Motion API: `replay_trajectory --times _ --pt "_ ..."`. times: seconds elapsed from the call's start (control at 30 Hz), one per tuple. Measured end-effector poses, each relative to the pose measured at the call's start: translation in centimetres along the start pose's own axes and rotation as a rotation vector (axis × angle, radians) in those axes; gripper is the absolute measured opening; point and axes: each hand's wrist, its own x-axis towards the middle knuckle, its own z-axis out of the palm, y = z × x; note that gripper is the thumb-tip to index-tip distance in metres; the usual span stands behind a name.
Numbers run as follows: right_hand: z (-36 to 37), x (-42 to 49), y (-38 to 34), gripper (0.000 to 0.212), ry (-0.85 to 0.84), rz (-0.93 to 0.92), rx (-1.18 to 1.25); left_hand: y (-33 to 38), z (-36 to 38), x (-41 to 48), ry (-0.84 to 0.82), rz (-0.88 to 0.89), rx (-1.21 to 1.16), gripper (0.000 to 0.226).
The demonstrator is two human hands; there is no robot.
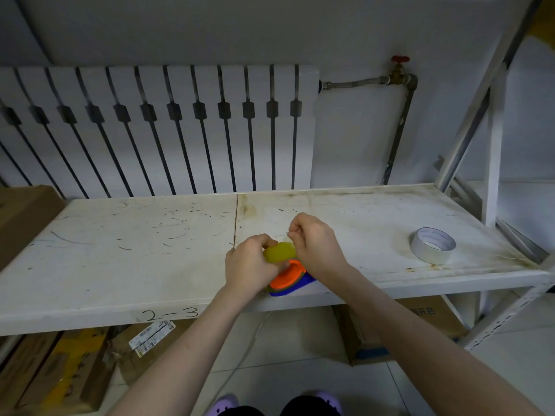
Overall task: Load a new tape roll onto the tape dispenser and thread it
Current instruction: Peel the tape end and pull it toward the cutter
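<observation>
A yellowish translucent tape roll (278, 252) sits in a tape dispenser with an orange wheel (287, 277) and a blue body (300, 286) near the front edge of the white shelf (120, 250). My left hand (250, 264) grips the roll and dispenser from the left. My right hand (316, 241) is just right of the roll, thumb and fingers pinched together above it, apparently on the tape's loose end, which is too thin to see clearly.
A silver-white roll of wide tape (432, 244) lies flat on the shelf at the right. A white radiator (156, 130) and a pipe with a red valve (400, 60) stand behind. Cardboard boxes (60, 364) lie under the shelf. A rack upright (492, 163) rises at right.
</observation>
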Motion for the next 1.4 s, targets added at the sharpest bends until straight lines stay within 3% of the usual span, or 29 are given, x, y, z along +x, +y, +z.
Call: replay_trajectory --times 0.1,0.2,0.33,0.4,0.5,0.57,0.87,1.03,1.17,1.27,1.4 --pt "0.2 -0.4 -2.0 0.010 0.011 -0.070 0.014 0.5 -0.2 0.0 -0.053 -0.071 -0.055 0.033" --pt "0.1 -1.3 -3.9 0.010 0.041 -0.131 0.101 0.6 -0.2 -0.1 -0.064 -0.074 -0.020 0.010" --pt "-0.7 -1.5 -5.3 0.010 0.041 -0.222 0.209 0.8 -0.5 0.0 -0.078 0.000 0.023 0.014" --pt "-1.5 -0.8 -4.3 0.009 0.090 -0.105 0.279 0.8 -0.8 0.0 -0.101 -0.044 0.017 0.014" --pt "-2.4 -0.2 -2.4 0.010 0.111 0.025 0.304 0.3 -0.6 -0.2 -0.109 -0.016 0.027 0.050" --pt "-2.7 0.1 -1.8 0.011 0.118 0.068 0.310 0.2 -0.5 -0.3 -0.088 0.013 0.044 0.060" --pt "-3.1 1.7 1.9 0.019 0.165 0.312 0.436 -1.3 -0.6 -0.4 -0.081 0.029 0.056 0.070" --pt "-1.5 1.7 5.4 0.011 0.175 0.521 0.484 -1.4 -0.6 -0.2 -0.079 0.034 0.044 0.074" --pt "0.5 1.3 7.6 0.010 0.124 0.694 0.493 -1.6 -0.4 -0.1 -0.070 0.056 0.058 0.064" --pt "0.9 0.9 7.6 0.014 0.138 0.633 0.445 -1.6 -0.3 -0.1 -0.059 0.071 0.071 0.050" --pt "-1.0 0.9 5.0 0.012 0.222 0.313 0.355 -1.9 -0.1 0.0 -0.056 0.037 0.033 0.054"
